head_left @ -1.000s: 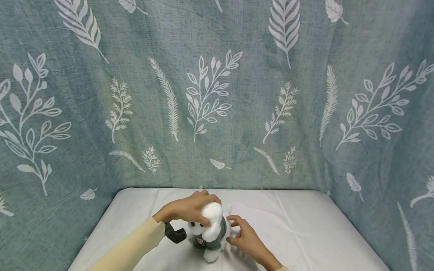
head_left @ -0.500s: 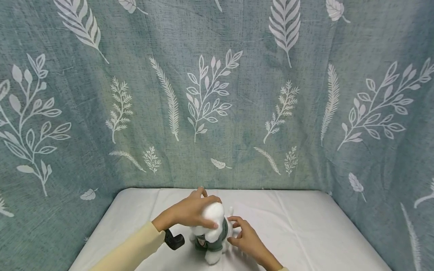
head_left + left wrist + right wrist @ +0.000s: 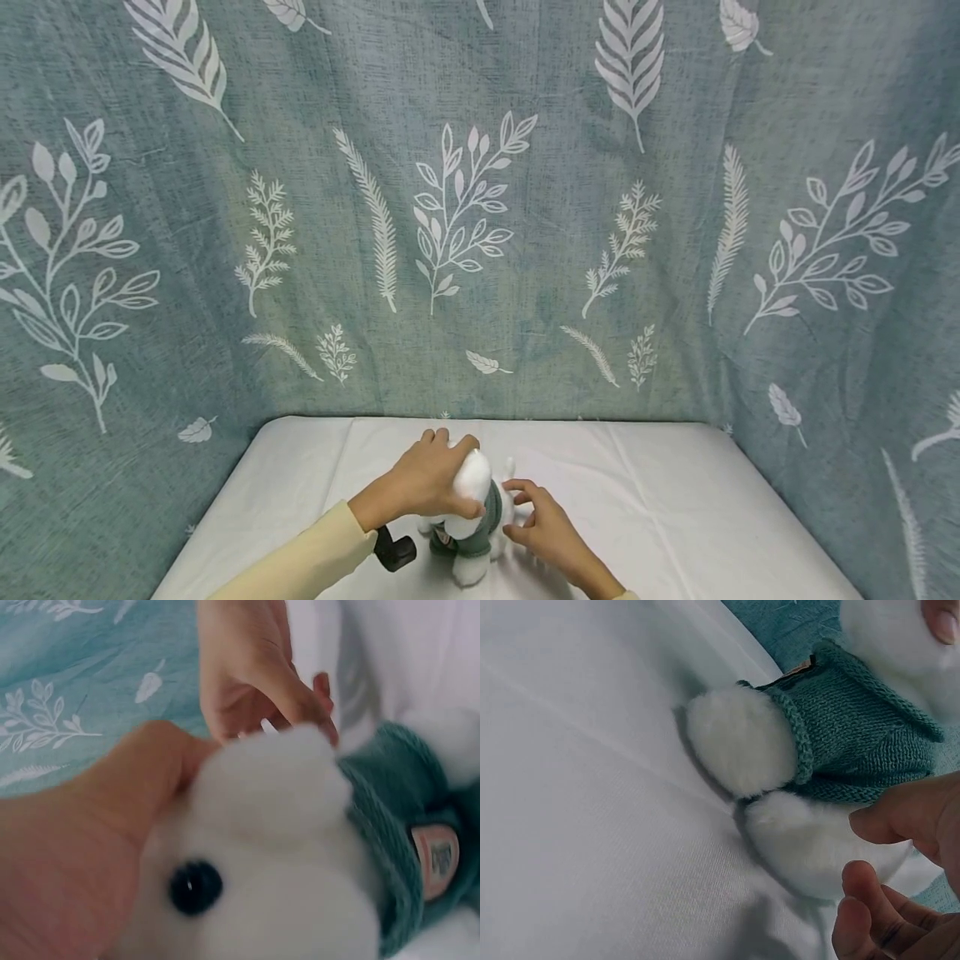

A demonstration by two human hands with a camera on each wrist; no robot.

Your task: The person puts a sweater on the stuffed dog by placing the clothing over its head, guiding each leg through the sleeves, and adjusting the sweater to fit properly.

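Note:
A white plush dog (image 3: 472, 571) in a green knitted sweater (image 3: 870, 746) stands on the white tabletop. My left hand (image 3: 426, 483) grips its head from above, fingers over the far side and thumb against the near side. In the left wrist view, one dark eye (image 3: 196, 887) and a sweater badge (image 3: 437, 861) show. My right hand (image 3: 551, 529) is at the hindquarters (image 3: 817, 844), thumb and fingers curved around the rear from both sides. The thumb tip overlaps the white fur in the right wrist view, while the lower fingers stay apart from it.
The white cloth-covered table (image 3: 675, 500) has a leaf-patterned blue-green curtain (image 3: 525, 250) behind it and at both sides. A black camera mount (image 3: 394, 550) hangs under the left wrist, beside the plush dog.
My left hand has shifted over the plush dog's head, its fingers drawing together and its thumb lower. The head tilts downward, hiding the face in the head view. The right hand stays nearly still.

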